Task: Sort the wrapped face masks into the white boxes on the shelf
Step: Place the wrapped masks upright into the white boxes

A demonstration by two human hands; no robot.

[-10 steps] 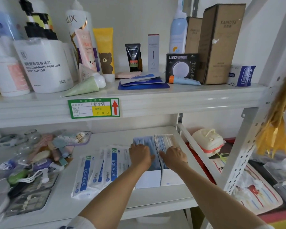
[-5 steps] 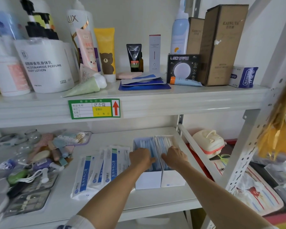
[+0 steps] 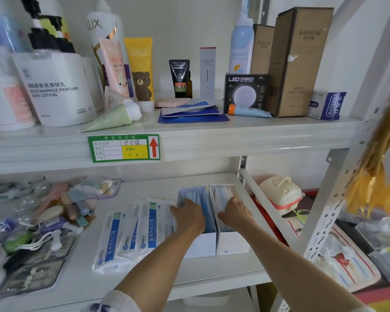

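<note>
Two white boxes stand side by side on the lower shelf, the left box [image 3: 200, 244] and the right box [image 3: 232, 243]. Both hold light blue wrapped masks standing on edge [image 3: 194, 193]. My left hand [image 3: 188, 216] lies palm down on the masks in the left box, fingertips at its left wall. My right hand [image 3: 234, 213] reaches into the right box, with thumb and fingers closed around its masks [image 3: 223, 192]. A fanned pile of white and blue wrapped masks [image 3: 131, 233] lies flat on the shelf just left of the boxes.
A heap of small toiletries and brushes [image 3: 45, 212] fills the lower shelf's left end. The upper shelf [image 3: 234, 136], with a green price label [image 3: 124, 148], carries bottles, tubes and brown cartons. A slanted white brace [image 3: 268, 210] and shelf post border the boxes on the right.
Both hands have slid a little back toward the front of the boxes. My left hand's fingers have shifted over to the left box's left wall.
</note>
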